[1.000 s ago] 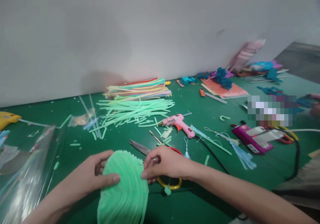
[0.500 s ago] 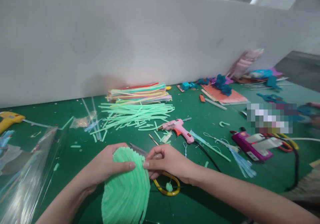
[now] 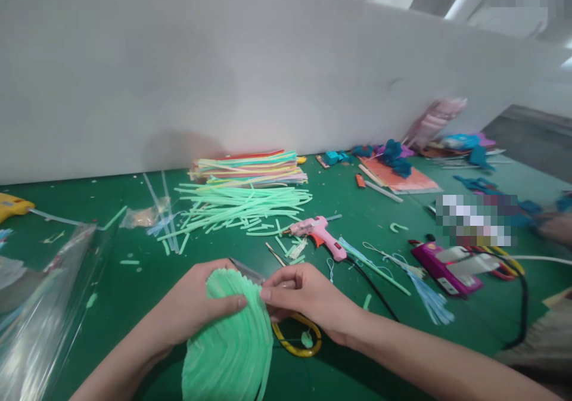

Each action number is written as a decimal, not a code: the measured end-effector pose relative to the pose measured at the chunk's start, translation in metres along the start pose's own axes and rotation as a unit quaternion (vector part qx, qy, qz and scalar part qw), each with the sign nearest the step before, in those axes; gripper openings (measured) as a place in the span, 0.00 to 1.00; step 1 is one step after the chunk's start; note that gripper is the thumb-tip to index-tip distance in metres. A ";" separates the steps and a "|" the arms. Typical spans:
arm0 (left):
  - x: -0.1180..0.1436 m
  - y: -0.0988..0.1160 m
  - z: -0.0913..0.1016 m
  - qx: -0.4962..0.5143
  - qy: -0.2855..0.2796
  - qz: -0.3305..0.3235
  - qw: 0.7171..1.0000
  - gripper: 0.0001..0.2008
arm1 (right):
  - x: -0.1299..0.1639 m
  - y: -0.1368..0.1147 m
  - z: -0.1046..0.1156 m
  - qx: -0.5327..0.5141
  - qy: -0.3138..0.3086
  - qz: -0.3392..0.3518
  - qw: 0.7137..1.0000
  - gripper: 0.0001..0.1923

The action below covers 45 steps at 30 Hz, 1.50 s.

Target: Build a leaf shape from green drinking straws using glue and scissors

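Observation:
A leaf-shaped piece made of light green pipe cleaners [image 3: 227, 344] is held up in front of me, its rows lying side by side. My left hand [image 3: 203, 302] grips it from the left, thumb across its front and fingers behind. At its upper right edge, my right hand [image 3: 301, 297] pinches the rim between thumb and fingers. Just behind the piece lie scissors with a yellow handle [image 3: 297, 353], partly covered by the hands. Beyond the hands rests a pink glue gun [image 3: 319, 234], near a pile of loose green pipe cleaners [image 3: 245, 201].
Bundled coloured pipe cleaners [image 3: 250, 165] lie by the grey partition [image 3: 223, 67]. Clear plastic bags [image 3: 49, 329] and a yellow glue gun [image 3: 15, 206] are at left. A purple power strip [image 3: 447, 270] with cables and a blue tassel [image 3: 431, 297] sit right. Another person's hand [image 3: 556, 228] shows at far right.
The green piece and both hands have shifted slightly right and down in view, with the grip unchanged. The camera view has turned a little. The other person's hand at far right has moved.

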State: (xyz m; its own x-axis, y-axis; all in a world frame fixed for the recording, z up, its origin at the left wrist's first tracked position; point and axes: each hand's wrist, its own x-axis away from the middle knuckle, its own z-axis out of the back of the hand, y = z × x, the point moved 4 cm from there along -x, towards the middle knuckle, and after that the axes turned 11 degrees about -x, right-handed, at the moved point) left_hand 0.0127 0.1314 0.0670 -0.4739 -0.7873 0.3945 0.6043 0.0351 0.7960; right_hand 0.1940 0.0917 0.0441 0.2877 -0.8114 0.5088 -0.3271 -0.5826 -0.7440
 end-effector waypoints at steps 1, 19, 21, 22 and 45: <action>0.000 0.000 0.000 -0.009 0.004 0.000 1.000 0.16 | 0.000 0.000 0.000 0.001 0.001 0.001 1.000 0.20; 0.000 0.002 -0.002 -0.008 -0.011 -0.003 1.000 0.14 | 0.000 -0.003 -0.005 0.044 0.013 0.020 0.999 0.19; 0.001 0.002 -0.002 -0.010 -0.014 0.001 1.000 0.14 | 0.000 -0.005 -0.005 0.043 0.009 0.020 0.999 0.19; 0.001 0.001 -0.002 -0.011 -0.015 0.001 1.000 0.14 | 0.000 -0.005 -0.005 0.039 0.006 0.014 0.999 0.19; -0.004 -0.012 0.009 0.131 0.059 0.041 0.989 0.17 | -0.012 -0.022 0.005 0.141 -0.030 0.056 0.988 0.26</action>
State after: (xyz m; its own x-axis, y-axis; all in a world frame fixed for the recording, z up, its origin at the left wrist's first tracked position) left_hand 0.0018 0.1400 0.0600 -0.3429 -0.8411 0.4184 0.4430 0.2479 0.8615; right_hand 0.2019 0.1146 0.0524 0.3188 -0.8608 0.3966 -0.0976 -0.4461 -0.8897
